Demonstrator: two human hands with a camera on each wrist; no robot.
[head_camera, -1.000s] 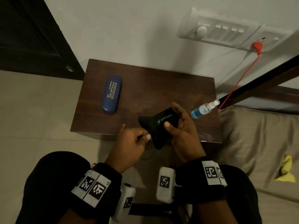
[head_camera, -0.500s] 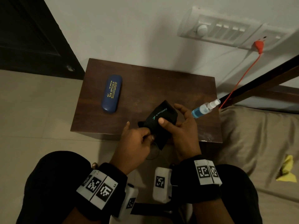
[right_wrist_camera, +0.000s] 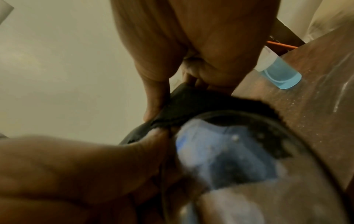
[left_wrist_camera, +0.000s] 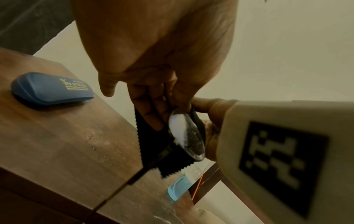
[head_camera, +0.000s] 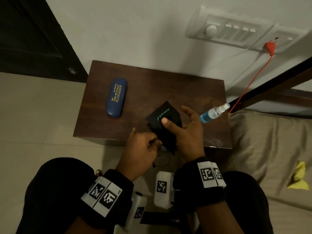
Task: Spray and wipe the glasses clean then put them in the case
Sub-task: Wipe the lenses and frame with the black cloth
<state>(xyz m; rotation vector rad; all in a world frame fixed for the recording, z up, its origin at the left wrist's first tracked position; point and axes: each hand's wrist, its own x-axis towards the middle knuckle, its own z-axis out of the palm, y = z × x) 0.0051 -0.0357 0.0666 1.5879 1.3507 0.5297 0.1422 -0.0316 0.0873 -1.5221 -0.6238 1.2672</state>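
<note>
Over the near edge of the small dark wooden table (head_camera: 152,81), my left hand (head_camera: 148,142) pinches the thin-rimmed glasses (head_camera: 163,160). One wet, spotted lens (left_wrist_camera: 184,134) shows between the fingers, and the same lens (right_wrist_camera: 229,151) fills the right wrist view. My right hand (head_camera: 176,123) holds a black cleaning cloth (head_camera: 163,115) folded over the other lens, thumb pressed on top, fingers spread behind. The cloth (right_wrist_camera: 191,103) hides that lens. The closed blue glasses case (head_camera: 116,97) lies at the table's left. A spray bottle (head_camera: 213,113) with blue liquid lies on its side at the right edge.
The table stands against a white wall with a switch panel (head_camera: 236,32) and an orange cable (head_camera: 249,81) running down. A bed with a beige cover (head_camera: 270,149) lies to the right, a dark door (head_camera: 33,39) to the left. My knees are below the hands.
The cloth has been pushed up and away over the lens. My right thumb slid along it and the right fingers spread open behind. The left hand kept its pinch and barely shifted.
</note>
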